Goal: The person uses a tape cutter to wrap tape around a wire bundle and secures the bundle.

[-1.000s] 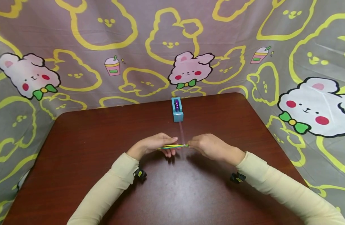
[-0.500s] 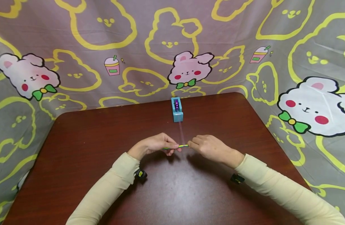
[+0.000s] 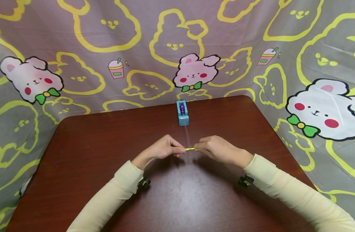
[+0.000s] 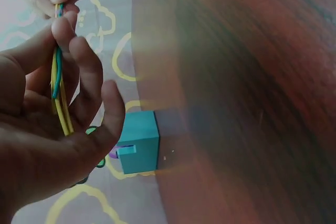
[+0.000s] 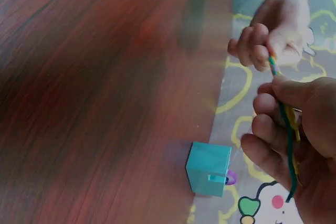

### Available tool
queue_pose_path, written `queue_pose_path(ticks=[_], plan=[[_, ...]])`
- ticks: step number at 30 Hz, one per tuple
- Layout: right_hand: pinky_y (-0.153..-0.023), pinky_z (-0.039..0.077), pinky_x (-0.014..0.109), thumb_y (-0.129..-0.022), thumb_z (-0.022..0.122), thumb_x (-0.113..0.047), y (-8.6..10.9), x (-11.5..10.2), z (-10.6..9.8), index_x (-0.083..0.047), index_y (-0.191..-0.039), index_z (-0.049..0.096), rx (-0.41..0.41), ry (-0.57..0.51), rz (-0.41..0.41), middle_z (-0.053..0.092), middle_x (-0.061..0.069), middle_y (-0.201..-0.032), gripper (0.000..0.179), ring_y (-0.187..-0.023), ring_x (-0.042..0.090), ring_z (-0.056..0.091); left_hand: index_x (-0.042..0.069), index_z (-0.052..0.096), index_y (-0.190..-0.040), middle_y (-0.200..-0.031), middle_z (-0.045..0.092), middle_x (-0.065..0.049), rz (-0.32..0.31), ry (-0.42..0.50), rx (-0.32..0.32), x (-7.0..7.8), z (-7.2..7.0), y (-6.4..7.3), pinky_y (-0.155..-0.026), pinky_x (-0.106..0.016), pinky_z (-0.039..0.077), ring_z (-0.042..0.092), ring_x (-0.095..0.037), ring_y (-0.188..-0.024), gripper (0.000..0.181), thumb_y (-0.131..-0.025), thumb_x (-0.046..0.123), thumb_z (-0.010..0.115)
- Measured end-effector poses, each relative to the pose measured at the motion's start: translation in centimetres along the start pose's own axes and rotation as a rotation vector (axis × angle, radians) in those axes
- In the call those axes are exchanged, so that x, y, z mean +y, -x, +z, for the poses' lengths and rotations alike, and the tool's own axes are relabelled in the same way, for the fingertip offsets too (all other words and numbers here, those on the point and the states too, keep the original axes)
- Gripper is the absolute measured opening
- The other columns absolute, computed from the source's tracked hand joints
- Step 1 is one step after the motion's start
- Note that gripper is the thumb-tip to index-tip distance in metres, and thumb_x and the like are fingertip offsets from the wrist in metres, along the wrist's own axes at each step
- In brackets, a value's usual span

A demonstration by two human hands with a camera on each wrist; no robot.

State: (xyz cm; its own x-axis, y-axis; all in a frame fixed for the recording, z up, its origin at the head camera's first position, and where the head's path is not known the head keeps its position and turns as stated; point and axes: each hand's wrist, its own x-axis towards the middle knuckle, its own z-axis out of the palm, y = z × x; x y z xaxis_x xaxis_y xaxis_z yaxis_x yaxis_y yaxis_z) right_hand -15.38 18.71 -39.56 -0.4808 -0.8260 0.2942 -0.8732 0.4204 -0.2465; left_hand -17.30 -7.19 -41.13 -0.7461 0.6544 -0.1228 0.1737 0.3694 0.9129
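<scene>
A slim bundle of yellow and blue-green cords (image 3: 190, 149) stretches between both hands above the table. The left hand (image 3: 165, 147) pinches one side of it between thumb and index finger. In the left wrist view, the loose cords (image 4: 62, 114) run back across that palm, with the other fingers loosely bent. From the opposite side the right hand (image 3: 219, 149) also pinches the bundle. Its cord ends (image 5: 290, 145) hang along the palm in the right wrist view. Only a short length shows between the fingertips. A light-blue tape dispenser (image 3: 183, 116) with a purple core stands beyond the hands.
The dark brown wooden table (image 3: 107, 135) extends around the hands. A pale streak (image 3: 187, 137) runs from the dispenser toward them; whether it is tape or reflection I cannot tell. A patterned cloth (image 3: 154, 38) hangs behind and at both sides.
The left hand's fingers slid right along the bundle and closed into a pinch near the right fingertips. The spread cords are drawn together, and less of them shows. The right hand stays nearly in place.
</scene>
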Motion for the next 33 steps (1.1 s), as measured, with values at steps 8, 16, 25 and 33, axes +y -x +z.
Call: queue_pose_path(ticks=[8, 16, 25, 33], plan=[[-0.059, 0.051, 0.025, -0.094, 0.072, -0.012, -0.9, 1.3, -0.9, -0.012, -0.101, 0.079, -0.102, -0.475, 0.193, 0.072, 0.006, -0.08, 0.01, -0.066, 0.008, 0.06, -0.003, 0.079, -0.097, -0.083, 0.073, -0.018, 0.161, -0.161, 0.131, 0.5, 0.4, 1.0, -0.06, -0.031, 0.053, 0.063, -0.02, -0.067, 0.012, -0.093, 0.006, 0.072], [-0.07, 0.054, 0.055, -0.102, 0.062, -0.023, -1.0, 4.6, -0.3, -0.001, -0.11, 0.074, -0.323, -0.937, 0.355, 0.069, 0.014, -0.078, 0.027, -0.068, 0.027, 0.063, 0.011, 0.082, -0.096, -0.077, 0.07, 0.004, 0.386, -0.581, 0.295, 0.3, 0.9, 1.6, -0.062, -0.027, 0.042, 0.055, -0.005, -0.064, 0.008, -0.09, 0.013, 0.077], [-0.071, 0.056, 0.033, -0.108, 0.047, -0.021, 0.2, 7.2, 3.0, 0.023, -0.123, 0.053, -0.368, -1.423, 0.544, 0.071, 0.009, -0.079, 0.047, -0.073, 0.019, 0.066, 0.015, 0.08, -0.093, -0.077, 0.068, 0.007, 0.64, -0.938, 0.417, -0.4, 1.4, 1.6, -0.069, -0.032, 0.042, 0.058, -0.012, -0.072, 0.004, -0.089, 0.017, 0.079], [-0.067, 0.055, 0.028, -0.107, 0.049, -0.015, 0.2, 6.7, 4.0, 0.008, -0.11, 0.07, -0.446, -1.579, 0.434, 0.071, 0.004, -0.075, 0.031, -0.069, 0.013, 0.064, 0.014, 0.079, -0.093, -0.08, 0.069, 0.006, 0.673, -1.038, 0.434, -0.5, 1.6, 1.6, -0.072, -0.032, 0.043, 0.059, -0.014, -0.076, 0.003, -0.091, 0.016, 0.077]])
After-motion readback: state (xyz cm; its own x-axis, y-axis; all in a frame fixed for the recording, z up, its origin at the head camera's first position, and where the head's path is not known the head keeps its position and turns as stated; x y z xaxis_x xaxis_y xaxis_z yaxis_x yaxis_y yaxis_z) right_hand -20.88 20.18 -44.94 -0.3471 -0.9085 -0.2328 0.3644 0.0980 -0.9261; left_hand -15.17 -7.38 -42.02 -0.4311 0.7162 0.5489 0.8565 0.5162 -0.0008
